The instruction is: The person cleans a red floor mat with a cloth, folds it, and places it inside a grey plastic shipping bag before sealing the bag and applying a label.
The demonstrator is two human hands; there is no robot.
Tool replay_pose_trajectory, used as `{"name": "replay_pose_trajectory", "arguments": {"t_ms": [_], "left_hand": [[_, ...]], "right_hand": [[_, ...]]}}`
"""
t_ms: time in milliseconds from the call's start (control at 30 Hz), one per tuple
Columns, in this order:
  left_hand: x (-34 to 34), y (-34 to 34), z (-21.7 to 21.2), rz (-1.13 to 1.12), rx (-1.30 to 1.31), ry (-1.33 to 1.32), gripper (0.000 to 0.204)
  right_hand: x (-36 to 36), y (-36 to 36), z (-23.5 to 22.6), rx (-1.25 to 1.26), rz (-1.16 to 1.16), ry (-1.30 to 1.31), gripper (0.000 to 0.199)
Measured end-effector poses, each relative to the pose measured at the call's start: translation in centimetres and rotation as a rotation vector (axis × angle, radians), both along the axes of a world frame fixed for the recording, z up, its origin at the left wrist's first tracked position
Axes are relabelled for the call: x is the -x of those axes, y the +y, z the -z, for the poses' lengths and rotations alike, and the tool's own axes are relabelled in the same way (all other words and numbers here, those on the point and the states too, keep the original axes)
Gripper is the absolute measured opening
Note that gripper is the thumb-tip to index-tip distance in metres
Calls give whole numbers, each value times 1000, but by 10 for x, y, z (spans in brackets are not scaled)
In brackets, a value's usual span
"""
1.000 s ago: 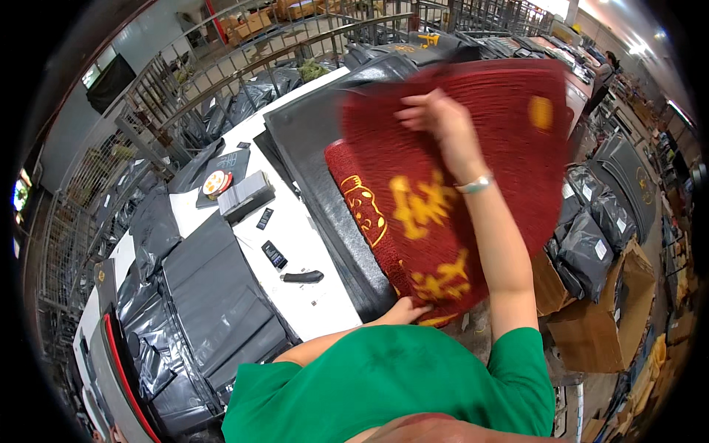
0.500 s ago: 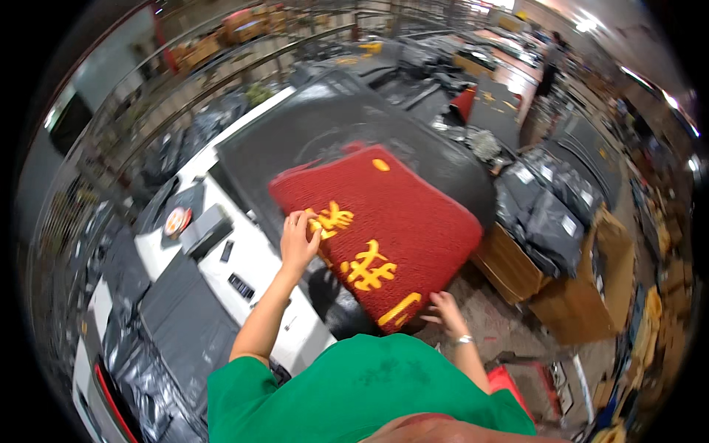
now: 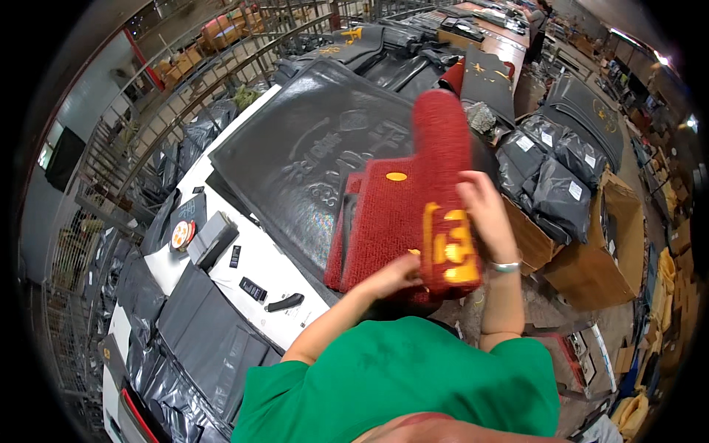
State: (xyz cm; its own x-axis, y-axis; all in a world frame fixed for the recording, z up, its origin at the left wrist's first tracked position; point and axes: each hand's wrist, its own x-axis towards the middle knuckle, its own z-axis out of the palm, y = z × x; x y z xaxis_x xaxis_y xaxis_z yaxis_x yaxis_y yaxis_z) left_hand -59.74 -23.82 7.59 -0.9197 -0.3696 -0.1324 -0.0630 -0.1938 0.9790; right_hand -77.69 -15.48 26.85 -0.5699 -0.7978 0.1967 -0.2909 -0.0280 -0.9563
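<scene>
A red looped floor mat with yellow characters lies folded over itself, its right part doubled into a thick upright-looking flap. My right hand, wearing a silver wristband, grips the outer side of that flap with bent fingers. At the near edge my left hand pinches the mat beside the fold; its fingertips are partly hidden. Under the red mat spreads a large black mat with embossed marks, its surface shiny and its right side covered.
On the white table to the left lie a black cutter knife, a grey box and a round sticker roll. Folded dark mats sit nearer. At right, an open carton stands beside black bagged packages.
The red mat's right part has been folded up and over toward the left. My right hand has risen to the flap, and my left hand has moved right and nearer along the edge.
</scene>
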Motion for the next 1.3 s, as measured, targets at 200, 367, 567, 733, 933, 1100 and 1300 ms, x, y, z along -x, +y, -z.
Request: {"name": "replay_pose_trajectory", "arguments": {"t_ms": [200, 367, 567, 733, 933, 1100, 1300], "left_hand": [[-41, -113, -43, -490, -32, -314, 53], [-58, -117, 40, -855, 609, -349, 53], [-42, -129, 54, -882, 489, -745, 66], [-70, -154, 40, -669, 304, -693, 81], [-61, -84, 22, -468, -17, -710, 90], [-60, 47, 4, -524, 46, -563, 62], [-85, 142, -28, -102, 579, -253, 39]], "right_hand": [[-98, -81, 137, -288, -297, 642, 42], [-78, -58, 122, -124, -388, 495, 42], [-23, -35, 169, -345, -15, 951, 57], [-7, -27, 182, -33, 255, 446, 62], [78, -6, 164, -297, -393, -813, 64], [102, -35, 198, -444, -283, 34, 66], [85, 16, 199, -704, -688, 271, 79]]}}
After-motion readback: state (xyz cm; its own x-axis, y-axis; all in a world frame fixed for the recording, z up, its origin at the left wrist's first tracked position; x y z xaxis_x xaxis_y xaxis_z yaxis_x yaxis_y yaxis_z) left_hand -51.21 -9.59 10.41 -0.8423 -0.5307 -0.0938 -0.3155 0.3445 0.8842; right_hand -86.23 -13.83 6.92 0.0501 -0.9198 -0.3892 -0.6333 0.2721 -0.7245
